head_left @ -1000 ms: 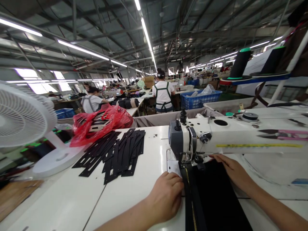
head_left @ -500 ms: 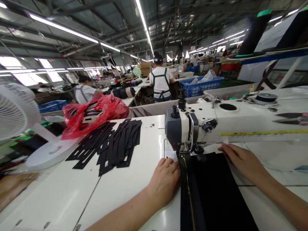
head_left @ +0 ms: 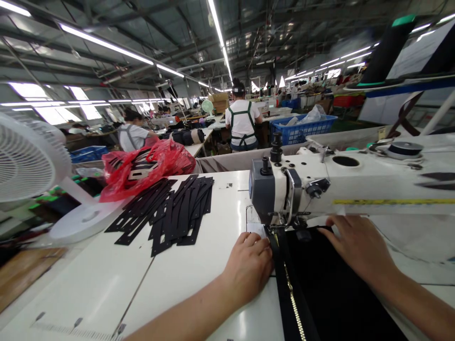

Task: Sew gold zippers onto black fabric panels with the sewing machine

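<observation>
Black fabric (head_left: 334,284) with a gold-toothed zipper (head_left: 292,293) along its left part runs from under the needle area of a white and grey sewing machine (head_left: 263,189) toward me. At the fabric's left edge, just left of the presser foot, my left hand (head_left: 249,265) rests with fingers curled together; what they grip, if anything, is hidden. My right hand (head_left: 359,246) lies on the fabric's upper right edge, thumb and fingers apart. Left of the machine, flat black strips (head_left: 181,213) are heaped on the white table (head_left: 199,274).
A red plastic bag (head_left: 152,163) lies behind the strips, beside a white fan (head_left: 30,156) at the left. Scissors (head_left: 439,181) and a yellow tape (head_left: 391,201) are on the machine arm. Beyond are a blue basket (head_left: 302,129) and a person in a white shirt (head_left: 242,123).
My right hand has moved left from beside the fabric onto its upper right edge. More of the zipper's gold teeth show. The whole view has shifted slightly.
</observation>
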{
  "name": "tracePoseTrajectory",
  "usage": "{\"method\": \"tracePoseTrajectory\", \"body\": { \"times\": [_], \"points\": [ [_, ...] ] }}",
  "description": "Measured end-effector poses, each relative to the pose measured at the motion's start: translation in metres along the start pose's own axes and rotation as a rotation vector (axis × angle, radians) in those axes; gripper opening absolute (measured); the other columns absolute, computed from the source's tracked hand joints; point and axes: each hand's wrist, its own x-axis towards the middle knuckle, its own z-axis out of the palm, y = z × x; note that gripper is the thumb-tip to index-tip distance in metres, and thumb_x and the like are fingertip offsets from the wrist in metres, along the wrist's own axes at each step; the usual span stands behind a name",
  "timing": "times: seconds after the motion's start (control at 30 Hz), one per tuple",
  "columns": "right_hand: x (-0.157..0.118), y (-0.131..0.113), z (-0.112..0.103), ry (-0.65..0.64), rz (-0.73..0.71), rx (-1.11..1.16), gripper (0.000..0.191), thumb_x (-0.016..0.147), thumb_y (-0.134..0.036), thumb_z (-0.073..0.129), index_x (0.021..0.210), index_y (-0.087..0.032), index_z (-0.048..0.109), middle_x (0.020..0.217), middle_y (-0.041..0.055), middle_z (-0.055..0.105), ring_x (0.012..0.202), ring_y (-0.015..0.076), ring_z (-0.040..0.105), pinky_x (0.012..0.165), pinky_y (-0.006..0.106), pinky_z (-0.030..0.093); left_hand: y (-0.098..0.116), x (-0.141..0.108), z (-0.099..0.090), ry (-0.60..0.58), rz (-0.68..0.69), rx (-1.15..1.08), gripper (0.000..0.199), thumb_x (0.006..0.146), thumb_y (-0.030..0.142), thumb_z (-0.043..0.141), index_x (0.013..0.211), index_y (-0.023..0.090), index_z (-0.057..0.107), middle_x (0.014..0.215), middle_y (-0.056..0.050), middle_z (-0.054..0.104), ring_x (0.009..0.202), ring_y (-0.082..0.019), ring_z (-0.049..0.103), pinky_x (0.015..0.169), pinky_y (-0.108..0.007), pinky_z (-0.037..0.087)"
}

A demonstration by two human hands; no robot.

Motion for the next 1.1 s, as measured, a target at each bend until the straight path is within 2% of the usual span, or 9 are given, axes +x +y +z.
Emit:
{"method": "tracePoseTrajectory", "body": {
  "times": [0.1,0.13,0.2,0.27,0.43,0.57,0.7,1.1],
  "points": [
    [-0.005,-0.03,-0.009,0.089,-0.269,-0.006,0.025,0.092,-0.026,0.038,0.086,-0.016,0.061,0.083,0.008,0.064,0.08,0.0228,0.06,0.075,0.041,0.047,-0.001,-0.003,0.005,0.068,-0.041,-0.051,0.01,0.083,0.013,0.049,0.081,0.017,0.058,0.09,-0.006,0.061,0.086,-0.02,0.053,0.077,-0.038,0.047],
    [-0.007,-0.042,-0.008,0.115,-0.315,0.037,0.023,0.092,-0.022,0.039,0.092,-0.016,0.061,0.088,0.0077,0.065,0.084,0.021,0.061,0.078,0.038,0.049,-0.002,-0.004,0.006,0.096,-0.064,-0.072,0.01,0.082,0.012,0.05,0.084,0.017,0.058,0.093,-0.006,0.06,0.087,-0.02,0.054,0.079,-0.037,0.048],
    [-0.009,-0.06,-0.003,0.089,-0.333,0.153,0.025,0.092,-0.018,0.037,0.105,-0.016,0.06,0.101,0.009,0.065,0.095,0.0188,0.062,0.083,0.033,0.051,-0.004,-0.005,0.007,0.146,-0.099,-0.109,0.015,0.082,0.012,0.05,0.094,0.016,0.058,0.101,-0.008,0.059,0.093,-0.021,0.054,0.083,-0.038,0.049],
    [-0.011,-0.07,0.005,0.04,-0.328,0.233,0.03,0.092,-0.017,0.035,0.113,-0.016,0.057,0.111,0.0106,0.063,0.102,0.0186,0.06,0.086,0.032,0.052,-0.006,-0.006,0.007,0.173,-0.067,-0.122,0.022,0.084,0.013,0.049,0.105,0.015,0.055,0.107,-0.01,0.058,0.099,-0.021,0.055,0.087,-0.038,0.049],
    [-0.012,-0.067,0.012,0.041,-0.325,0.227,0.031,0.091,-0.015,0.036,0.114,-0.014,0.058,0.113,0.0132,0.062,0.106,0.0206,0.059,0.09,0.035,0.05,-0.013,-0.006,0.009,0.157,0.094,-0.099,0.021,0.093,0.018,0.041,0.107,0.015,0.058,0.108,-0.012,0.062,0.103,-0.023,0.058,0.091,-0.04,0.049],
    [-0.011,-0.065,0.009,0.001,-0.384,0.229,0.033,0.091,-0.012,0.034,0.114,-0.012,0.058,0.114,0.0142,0.062,0.107,0.0201,0.058,0.092,0.035,0.049,-0.019,-0.005,0.011,0.078,0.164,-0.117,0.024,0.093,0.015,0.04,0.109,0.011,0.057,0.116,-0.014,0.059,0.112,-0.024,0.054,0.099,-0.042,0.044],
    [-0.011,-0.065,0.01,-0.046,-0.38,0.25,0.034,0.09,-0.01,0.035,0.116,-0.011,0.056,0.114,0.0147,0.061,0.107,0.0194,0.058,0.092,0.034,0.049,-0.024,-0.002,0.007,0.006,0.242,-0.147,0.025,0.092,0.011,0.038,0.108,0.008,0.057,0.113,-0.014,0.06,0.114,-0.024,0.052,0.104,-0.041,0.039],
    [-0.007,-0.069,0.008,-0.039,-0.405,0.216,0.035,0.087,-0.006,0.033,0.11,-0.006,0.059,0.111,0.0165,0.063,0.103,0.0215,0.06,0.089,0.035,0.051,-0.028,-0.001,0.005,0.033,0.276,-0.135,0.026,0.092,0.011,0.037,0.103,0.005,0.06,0.102,-0.015,0.062,0.106,-0.024,0.057,0.1,-0.043,0.043]
  ]
}}
